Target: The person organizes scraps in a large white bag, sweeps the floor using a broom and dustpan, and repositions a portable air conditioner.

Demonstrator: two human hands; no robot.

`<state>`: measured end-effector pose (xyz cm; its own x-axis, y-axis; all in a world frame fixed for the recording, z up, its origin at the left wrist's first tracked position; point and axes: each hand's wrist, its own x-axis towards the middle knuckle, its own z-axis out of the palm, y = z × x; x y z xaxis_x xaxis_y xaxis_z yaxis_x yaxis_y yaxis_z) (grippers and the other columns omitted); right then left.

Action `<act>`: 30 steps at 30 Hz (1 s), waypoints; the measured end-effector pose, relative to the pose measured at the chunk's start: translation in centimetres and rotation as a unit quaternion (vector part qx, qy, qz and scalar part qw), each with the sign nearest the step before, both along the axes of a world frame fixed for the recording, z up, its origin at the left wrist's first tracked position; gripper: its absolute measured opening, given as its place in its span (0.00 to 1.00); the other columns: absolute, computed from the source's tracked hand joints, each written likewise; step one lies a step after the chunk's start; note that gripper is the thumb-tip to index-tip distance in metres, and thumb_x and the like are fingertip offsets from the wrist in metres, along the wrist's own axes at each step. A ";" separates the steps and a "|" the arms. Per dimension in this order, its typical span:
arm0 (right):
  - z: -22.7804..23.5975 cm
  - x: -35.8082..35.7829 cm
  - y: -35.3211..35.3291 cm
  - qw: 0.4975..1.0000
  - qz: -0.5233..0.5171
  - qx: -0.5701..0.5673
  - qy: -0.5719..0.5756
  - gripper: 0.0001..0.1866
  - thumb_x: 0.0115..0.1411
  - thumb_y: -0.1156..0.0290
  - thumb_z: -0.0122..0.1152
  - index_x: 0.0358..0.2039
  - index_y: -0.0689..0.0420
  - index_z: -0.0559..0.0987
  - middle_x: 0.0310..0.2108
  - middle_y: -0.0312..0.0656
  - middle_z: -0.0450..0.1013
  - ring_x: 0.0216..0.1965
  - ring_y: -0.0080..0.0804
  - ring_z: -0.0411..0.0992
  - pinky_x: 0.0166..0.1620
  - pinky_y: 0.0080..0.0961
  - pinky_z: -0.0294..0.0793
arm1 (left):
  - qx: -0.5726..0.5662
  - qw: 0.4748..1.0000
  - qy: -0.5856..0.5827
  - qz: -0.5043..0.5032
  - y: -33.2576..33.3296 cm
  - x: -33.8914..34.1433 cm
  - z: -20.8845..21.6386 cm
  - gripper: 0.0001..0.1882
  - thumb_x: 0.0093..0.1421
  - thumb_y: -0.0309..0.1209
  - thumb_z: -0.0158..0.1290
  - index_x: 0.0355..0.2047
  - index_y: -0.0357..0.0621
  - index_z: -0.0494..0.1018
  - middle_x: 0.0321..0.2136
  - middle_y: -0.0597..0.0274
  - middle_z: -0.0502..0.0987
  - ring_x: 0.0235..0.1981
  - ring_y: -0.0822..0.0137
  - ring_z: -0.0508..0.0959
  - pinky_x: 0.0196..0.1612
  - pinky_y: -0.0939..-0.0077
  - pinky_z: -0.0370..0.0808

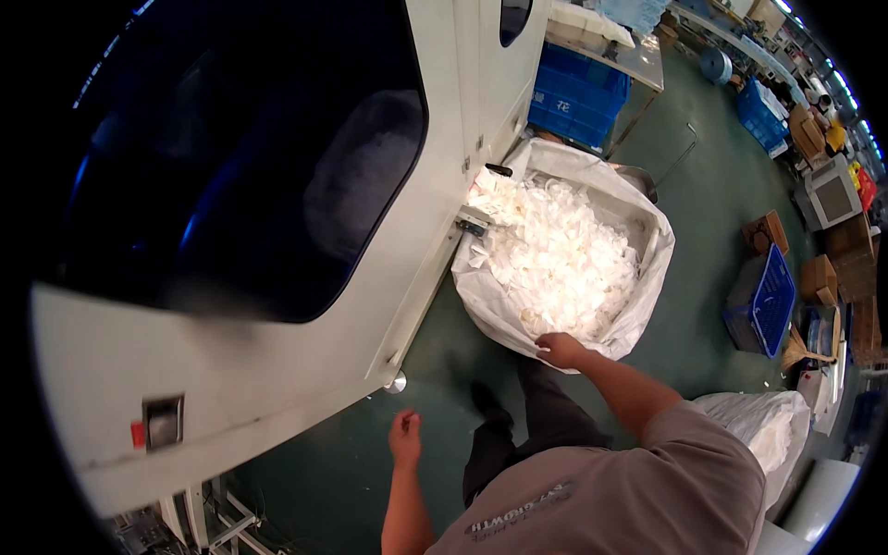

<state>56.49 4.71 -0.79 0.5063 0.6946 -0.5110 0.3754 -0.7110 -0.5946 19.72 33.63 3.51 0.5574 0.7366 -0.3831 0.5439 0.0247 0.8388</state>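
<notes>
A large white woven bag (pixel 655 277) stands wide at the top beside the machine, filled with a heap of loose white pieces (pixel 564 259) that look like thin scraps. My right hand (pixel 561 351) is at the near rim of this bag, its fingers closed over the edge. Apart from the bag, my left hand (pixel 405 435) hangs low over the floor near the machine's lower edge. Its fingers are curled in, and nothing shows in them. A small outlet (pixel 474 222) on the machine's side reaches to the bag's left rim, next to the white heap.
The tall cream machine (pixel 407 268) with a dark window (pixel 277 166) fills the left. Behind the bag, a blue crate (pixel 578 97) sits under a table (pixel 610 51). A blue basket (pixel 763 301) and cardboard boxes (pixel 819 277) stand right; another white bag (pixel 772 430) is beside me.
</notes>
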 end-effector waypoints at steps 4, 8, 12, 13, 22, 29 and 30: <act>-7.6 8.8 0.5 0.994 0.040 -0.105 -0.018 0.27 0.54 0.57 0.65 0.53 0.55 0.78 0.53 0.50 0.74 0.55 0.51 0.71 0.58 0.41 0.71 | -0.025 0.973 0.224 -0.059 -6.1 -5.9 -5.2 0.13 0.64 0.39 0.55 0.39 0.41 0.77 0.27 0.59 0.80 0.31 0.67 0.80 0.34 0.70 0.75; -17.8 20.3 8.2 0.967 0.052 -0.214 -0.132 0.41 0.53 0.49 0.65 0.65 0.48 0.66 0.68 0.45 0.59 0.65 0.57 0.59 0.63 0.52 0.64 | -0.132 0.871 0.441 -0.171 -14.6 -9.2 -4.1 0.13 0.64 0.39 0.54 0.39 0.41 0.77 0.28 0.58 0.80 0.31 0.64 0.80 0.34 0.68 0.75; -20.9 34.9 22.9 0.959 0.024 -0.008 -0.283 0.34 0.55 0.51 0.63 0.62 0.44 0.70 0.68 0.40 0.59 0.68 0.55 0.54 0.65 0.52 0.61 | -0.213 0.806 0.527 -0.167 -17.5 -6.8 -2.3 0.14 0.64 0.39 0.54 0.39 0.41 0.77 0.29 0.56 0.80 0.32 0.62 0.80 0.35 0.66 0.75; -22.3 37.1 25.6 0.952 0.010 0.051 -0.301 0.30 0.57 0.51 0.61 0.60 0.44 0.73 0.68 0.40 0.59 0.69 0.54 0.53 0.65 0.51 0.60 | -0.226 0.797 0.537 -0.157 -17.9 -6.1 -2.0 0.14 0.63 0.39 0.54 0.39 0.41 0.77 0.29 0.56 0.80 0.32 0.61 0.80 0.35 0.66 0.76; -33.4 41.5 18.5 0.942 -0.043 0.011 -0.331 0.23 0.57 0.57 0.61 0.54 0.46 0.76 0.63 0.37 0.63 0.66 0.48 0.56 0.66 0.62 0.47 | -0.272 0.744 0.600 -0.114 -17.8 0.9 -1.1 0.14 0.63 0.39 0.54 0.39 0.41 0.77 0.31 0.52 0.81 0.33 0.56 0.80 0.37 0.62 0.76; -40.0 37.1 -4.7 0.907 0.028 -0.398 -0.135 0.35 0.57 0.47 0.59 0.65 0.39 0.67 0.69 0.36 0.58 0.70 0.46 0.52 0.68 0.65 0.42 | -0.280 0.719 0.625 -0.119 -18.2 1.1 -0.1 0.15 0.62 0.40 0.53 0.39 0.41 0.77 0.33 0.50 0.81 0.34 0.52 0.81 0.38 0.59 0.76; -40.0 37.5 -5.6 0.913 0.006 -0.383 -0.141 0.33 0.57 0.47 0.59 0.64 0.36 0.69 0.68 0.36 0.60 0.70 0.45 0.53 0.67 0.64 0.44 | -0.279 0.716 0.627 -0.125 -18.0 0.7 0.1 0.15 0.62 0.40 0.53 0.39 0.41 0.77 0.33 0.49 0.81 0.34 0.51 0.81 0.38 0.58 0.76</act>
<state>94.01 -0.93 -40.75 0.6876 0.1953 -0.6993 0.4480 -0.8721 0.1969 20.37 15.65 3.58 -0.3954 0.2116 -0.8938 0.9069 -0.0647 -0.4164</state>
